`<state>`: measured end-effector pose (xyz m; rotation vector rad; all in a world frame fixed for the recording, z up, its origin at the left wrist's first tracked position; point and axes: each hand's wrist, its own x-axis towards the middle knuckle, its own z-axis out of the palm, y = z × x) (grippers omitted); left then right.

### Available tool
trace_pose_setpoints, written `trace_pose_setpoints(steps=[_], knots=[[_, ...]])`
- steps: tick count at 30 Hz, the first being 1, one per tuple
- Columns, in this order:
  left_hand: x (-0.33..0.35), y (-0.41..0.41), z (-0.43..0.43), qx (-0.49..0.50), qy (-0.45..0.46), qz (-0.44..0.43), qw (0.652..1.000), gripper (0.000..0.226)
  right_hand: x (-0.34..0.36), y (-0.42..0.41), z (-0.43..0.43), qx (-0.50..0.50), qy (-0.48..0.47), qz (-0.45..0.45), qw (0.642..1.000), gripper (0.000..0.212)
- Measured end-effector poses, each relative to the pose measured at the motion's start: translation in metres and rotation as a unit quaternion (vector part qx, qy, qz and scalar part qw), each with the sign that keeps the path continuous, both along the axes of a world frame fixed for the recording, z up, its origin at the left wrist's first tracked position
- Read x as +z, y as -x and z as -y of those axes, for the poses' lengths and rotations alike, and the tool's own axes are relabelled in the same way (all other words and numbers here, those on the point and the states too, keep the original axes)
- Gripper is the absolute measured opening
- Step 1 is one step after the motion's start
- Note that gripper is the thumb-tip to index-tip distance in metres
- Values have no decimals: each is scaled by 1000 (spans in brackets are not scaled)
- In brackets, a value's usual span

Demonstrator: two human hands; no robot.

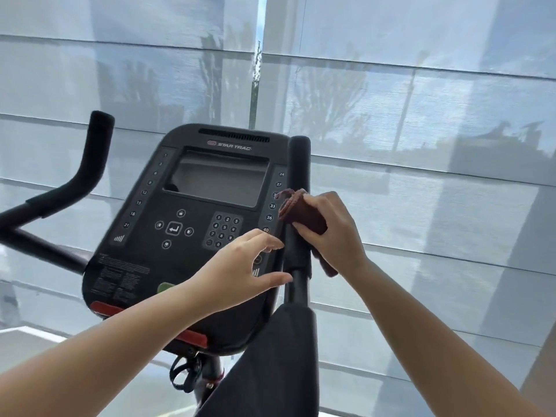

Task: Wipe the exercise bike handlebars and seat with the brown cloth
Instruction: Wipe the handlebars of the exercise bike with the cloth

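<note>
Two hands met at the right handlebar (299, 164) in the head view, the only view given. The right hand (328, 230) gripped the brown cloth (301, 215), its fingers curled round the folded fabric and pressing it against the upright foam grip of that bar. A bunched edge of the cloth stuck out above the fingers towards the console, and a loose end hung below the palm, just beside the bar's lower stem.

The left hand (240, 266) held nothing. It was spread wide, fingers and thumb apart like an open clamp. Its fingertips lay just below the clothed grip, at the bar's near side, and the thumb reached the bare stem under the foam; whether either touched the bar could not be told.

Left of the grip stood the console (192, 224), tilted, with its dark screen (219, 179) and number keypad (224, 228). Well apart from the grip, across the console, rose the left handlebar (96, 145). Below the grip, a dark padded armrest (279, 356) ran down towards the camera. Behind it all hung pale window blinds (421, 115).
</note>
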<state>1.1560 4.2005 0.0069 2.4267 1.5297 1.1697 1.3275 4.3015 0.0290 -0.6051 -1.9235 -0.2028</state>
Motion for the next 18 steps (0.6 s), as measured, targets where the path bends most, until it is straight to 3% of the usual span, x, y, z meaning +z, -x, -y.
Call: trace_pose_setpoints(steps=[3, 5, 9, 14, 18], knots=[[1, -7, -6, -43, 63, 85, 993, 47, 20, 14, -19, -33, -99, 11, 994, 41], [-2, -10, -8, -64, 103, 152, 981, 51, 36, 23, -26, -32, -109, -31, 993, 41], [-8, -12, -11, -77, 172, 226, 956, 67, 35, 26, -23, 31, -24, -104, 994, 39], [-12, -15, -10, -119, 218, 340, 907, 62, -16, 6, 1, 89, 117, -126, 981, 32], [-14, -17, -9, -127, 221, 391, 885, 60, -19, 11, 0, 72, 87, -189, 975, 33]])
